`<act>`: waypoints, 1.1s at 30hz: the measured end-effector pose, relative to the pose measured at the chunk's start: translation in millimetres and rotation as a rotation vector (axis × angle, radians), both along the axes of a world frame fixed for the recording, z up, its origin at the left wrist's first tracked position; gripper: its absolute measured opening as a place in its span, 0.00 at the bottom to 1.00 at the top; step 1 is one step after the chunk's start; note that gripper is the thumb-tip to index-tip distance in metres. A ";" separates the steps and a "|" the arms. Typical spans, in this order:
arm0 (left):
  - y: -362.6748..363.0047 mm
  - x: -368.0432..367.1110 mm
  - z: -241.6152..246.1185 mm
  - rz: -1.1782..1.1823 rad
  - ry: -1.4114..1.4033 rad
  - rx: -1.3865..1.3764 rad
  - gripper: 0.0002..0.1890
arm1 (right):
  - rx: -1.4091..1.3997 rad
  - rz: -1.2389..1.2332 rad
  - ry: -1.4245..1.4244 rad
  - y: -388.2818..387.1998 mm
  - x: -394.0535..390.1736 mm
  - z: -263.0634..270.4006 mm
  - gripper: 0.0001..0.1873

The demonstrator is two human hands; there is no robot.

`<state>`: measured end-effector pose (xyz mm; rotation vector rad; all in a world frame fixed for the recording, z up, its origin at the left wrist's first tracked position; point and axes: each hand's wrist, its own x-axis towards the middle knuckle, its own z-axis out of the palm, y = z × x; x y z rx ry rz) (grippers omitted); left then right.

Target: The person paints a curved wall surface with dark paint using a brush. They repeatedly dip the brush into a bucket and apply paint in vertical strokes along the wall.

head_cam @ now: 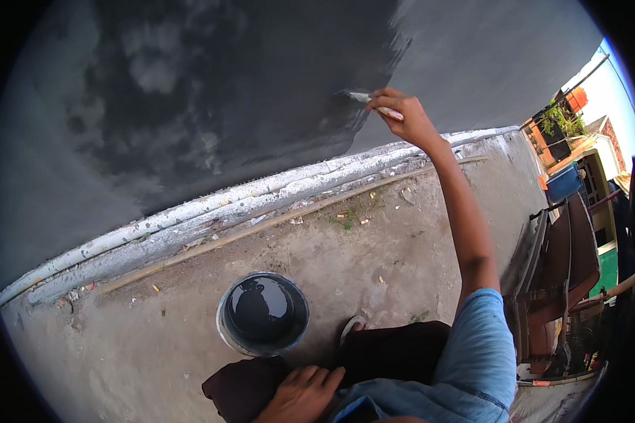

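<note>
A paintbrush (389, 112) with a pale handle and red marks is in my right hand (408, 117). Its bristles touch the wall (296, 69), along the right part of a dark, wet-looking patch. Lighter grey surface lies to either side of that patch, and streaky brush marks show at its right edge. My left hand (302, 392) rests on my dark-clothed leg (243, 380), holding nothing. A round bucket (227, 338) stands on the ground just beyond that leg. Dark, glossy liquid (259, 306) in it reflects light.
White, paint-spotted pipes (201, 206) run along the wall's foot, beside a long wooden strip (233, 240). Small litter and green weeds (349, 217) dot the ground (349, 269). At right are a brown cart-like object (555, 264), a blue container (563, 182) and buildings.
</note>
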<state>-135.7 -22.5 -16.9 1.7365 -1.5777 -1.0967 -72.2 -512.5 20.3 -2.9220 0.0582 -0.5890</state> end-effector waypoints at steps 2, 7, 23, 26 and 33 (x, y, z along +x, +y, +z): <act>-3.2 6.9 0.7 -0.033 0.033 -0.022 0.28 | -0.071 -0.024 -0.185 6.9 2.4 58.1 0.11; -7.7 2.9 5.1 0.005 0.073 -0.015 0.28 | -0.249 -0.066 -0.749 1.7 -6.3 131.4 0.09; -94.2 -92.3 -0.7 0.477 -0.249 0.013 0.32 | -0.152 0.048 -0.234 -65.8 -30.3 175.2 0.14; -126.8 -104.6 30.1 0.604 -0.247 0.135 0.28 | -0.264 0.153 -0.644 -70.2 -30.5 223.6 0.17; -158.6 -121.2 73.2 0.736 -0.414 -0.210 0.20 | -0.497 0.239 -0.723 -94.3 -3.5 147.0 0.15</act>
